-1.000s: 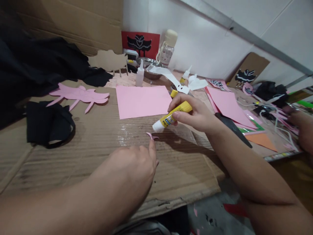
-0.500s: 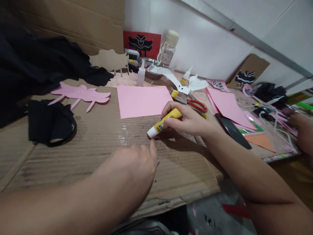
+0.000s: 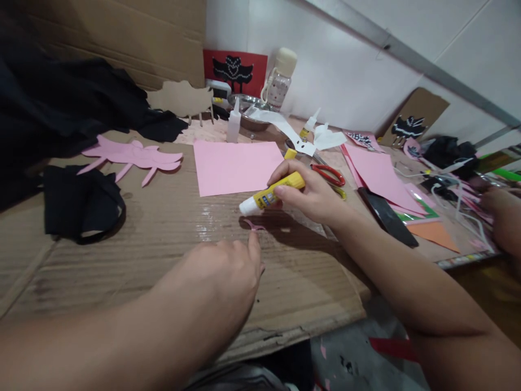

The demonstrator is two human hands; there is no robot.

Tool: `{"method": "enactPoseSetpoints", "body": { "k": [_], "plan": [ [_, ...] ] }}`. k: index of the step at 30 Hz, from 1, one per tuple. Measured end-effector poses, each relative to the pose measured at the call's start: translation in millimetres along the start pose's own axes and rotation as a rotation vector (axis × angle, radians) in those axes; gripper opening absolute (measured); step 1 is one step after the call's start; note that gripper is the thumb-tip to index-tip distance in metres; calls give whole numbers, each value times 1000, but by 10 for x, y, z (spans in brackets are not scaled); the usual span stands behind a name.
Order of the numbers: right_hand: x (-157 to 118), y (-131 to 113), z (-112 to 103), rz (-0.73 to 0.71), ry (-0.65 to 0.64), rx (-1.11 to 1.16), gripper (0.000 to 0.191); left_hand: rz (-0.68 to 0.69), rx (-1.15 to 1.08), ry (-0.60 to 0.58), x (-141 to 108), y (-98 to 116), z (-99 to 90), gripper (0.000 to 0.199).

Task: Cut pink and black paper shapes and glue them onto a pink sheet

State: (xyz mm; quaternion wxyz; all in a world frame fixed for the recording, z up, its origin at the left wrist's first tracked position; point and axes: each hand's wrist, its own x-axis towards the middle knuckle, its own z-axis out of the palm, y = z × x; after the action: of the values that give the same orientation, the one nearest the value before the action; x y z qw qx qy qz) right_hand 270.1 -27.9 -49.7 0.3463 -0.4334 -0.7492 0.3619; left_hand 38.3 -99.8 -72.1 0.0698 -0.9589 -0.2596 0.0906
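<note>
Two bare hands work over corrugated cardboard [image 3: 309,293] laid on a worktop, probably to shield the surface from glue. The left hand [image 3: 222,271] presses one extended index finger on a small, curved pink paper cutout [image 3: 249,222], seemingly so that it cannot slide. Its other fingers are curled; whether they grip anything is hidden. The right hand [image 3: 307,193] is closed around a yellow glue stick [image 3: 260,200], tilted so its white end points down and left, just above the cutout and apparently not touching it. The hands are near each other but apart.

A yellow cap-like piece [image 3: 290,154] and red-handled scissors [image 3: 329,175] lie beyond the right hand, within easy reach. A plain pink sheet [image 3: 236,168] lies flat beyond the cutout, and a larger pink paper shape [image 3: 136,155] with three leg-like strips rests to the left, perhaps set aside to stay clean. At far right, another person's hand [image 3: 500,203] is among clutter.

The glue stick's label has dark and blue print (too blurred to read, so no brand can be given). A small dropper bottle [image 3: 305,132] at the back has a yellow label, also illegible; the pale bottle [image 3: 233,127] left of it shows no readable writing.
</note>
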Motion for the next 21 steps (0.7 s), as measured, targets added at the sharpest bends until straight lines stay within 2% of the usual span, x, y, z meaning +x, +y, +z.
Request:
{"method": "enactPoseSetpoints", "body": {
  "k": [3,11,18,21],
  "plan": [
    [-7,12,-27,2,38,77,14,6,3,24,-3,-3,11,65],
    [-19,-74,-14,39,-68,-119,12,15,10,13,-3,-11,-35,62],
    [-10,-52,14,26,-34,-198,13,9,16,43,6,-4,0,64],
    [-6,-28,26,17,-18,-121,17,-2,20,13,7,-4,-14,64]
  ]
}}
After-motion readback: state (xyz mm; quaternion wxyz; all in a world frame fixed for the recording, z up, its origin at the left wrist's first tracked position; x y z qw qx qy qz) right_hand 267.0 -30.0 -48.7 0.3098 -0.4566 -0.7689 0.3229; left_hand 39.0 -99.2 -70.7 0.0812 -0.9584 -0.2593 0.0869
